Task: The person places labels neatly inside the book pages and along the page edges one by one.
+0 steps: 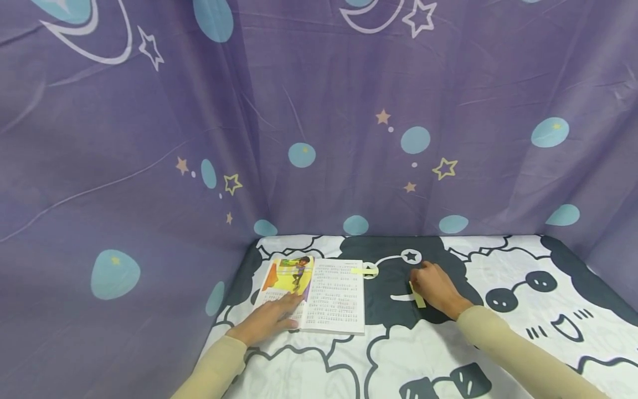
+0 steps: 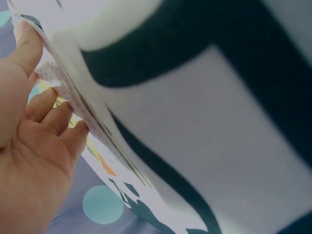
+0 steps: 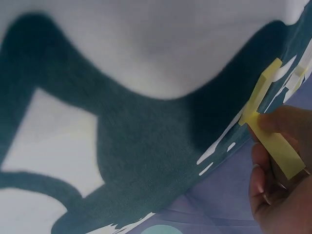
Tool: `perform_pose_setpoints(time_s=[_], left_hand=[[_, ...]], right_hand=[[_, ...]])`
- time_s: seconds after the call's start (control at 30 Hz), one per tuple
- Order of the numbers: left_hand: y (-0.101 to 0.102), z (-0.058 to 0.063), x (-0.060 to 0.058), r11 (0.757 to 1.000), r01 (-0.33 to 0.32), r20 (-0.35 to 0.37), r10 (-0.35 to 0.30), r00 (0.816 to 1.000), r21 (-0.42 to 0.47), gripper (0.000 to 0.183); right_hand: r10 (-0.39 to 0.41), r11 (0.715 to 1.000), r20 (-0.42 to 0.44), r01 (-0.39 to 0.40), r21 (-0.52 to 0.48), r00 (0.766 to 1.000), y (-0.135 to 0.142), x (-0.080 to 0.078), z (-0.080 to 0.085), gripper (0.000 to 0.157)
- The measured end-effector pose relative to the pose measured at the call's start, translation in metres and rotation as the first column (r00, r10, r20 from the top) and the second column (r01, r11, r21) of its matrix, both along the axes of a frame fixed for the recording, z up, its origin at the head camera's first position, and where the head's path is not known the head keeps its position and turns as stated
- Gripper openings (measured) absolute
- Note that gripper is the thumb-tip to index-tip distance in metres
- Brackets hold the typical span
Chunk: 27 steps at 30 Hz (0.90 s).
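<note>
An open book [image 1: 335, 296] lies on the patterned cloth, with a colourful picture on its left page. My left hand [image 1: 271, 317] rests on that left page, fingers laid over the paper and thumb near the lower edge; the left wrist view shows the fingers [image 2: 56, 114] against the printed page. A yellow sticky strip [image 1: 365, 271] crosses the right page's outer edge. To the right of the book, my right hand [image 1: 435, 285] pinches a yellow paper strip [image 3: 280, 148] between thumb and fingers. Another yellow strip [image 3: 263, 87] lies on the dark cloth, right at the fingertips.
The black-and-white cartoon cloth [image 1: 299, 366] covers the surface under the book and hands. Purple curtains [image 1: 349, 183] with stars and blue ovals hang behind it and at both sides.
</note>
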<state>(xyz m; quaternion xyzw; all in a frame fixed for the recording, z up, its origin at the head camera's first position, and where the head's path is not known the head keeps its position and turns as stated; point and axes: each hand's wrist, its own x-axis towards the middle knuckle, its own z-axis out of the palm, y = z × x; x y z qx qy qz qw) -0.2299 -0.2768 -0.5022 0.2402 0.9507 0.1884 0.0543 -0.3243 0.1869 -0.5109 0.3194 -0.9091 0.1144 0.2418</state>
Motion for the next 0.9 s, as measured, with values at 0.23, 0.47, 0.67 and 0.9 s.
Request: perform_pose_setpoints(time_s=[0.23,0.47,0.67,0.9], left_hand=[[-0.0001,0.0005,0.0003,1.000,-0.005,0.005,0.005,1.000,-0.011,0.071],[0.0006,0.0017,0.0012,1.000,-0.001,0.001,0.001,1.000,-0.015,0.071],[0.0011,0.0025,0.0013,1.000,0.001,-0.002,-0.001,1.000,-0.007,0.071],[0.0009,0.0006,0.0009,1.000,-0.001,-0.003,0.001,1.000,-0.013,0.071]], right_hand=[[0.007,1.000,-0.017,-0.008,-0.024,1.000,0.0005,-0.0013,-0.0006,0.019],[0.005,0.999,0.038,-0.004,-0.043,0.999,0.0028,-0.0033,0.0019,0.022],[0.008,0.999,0.083,-0.004,-0.041,0.996,0.0040,-0.0029,0.0053,0.020],[0.004,0.999,0.092,0.001,-0.052,0.996,0.0042,-0.0019,0.0050,0.020]])
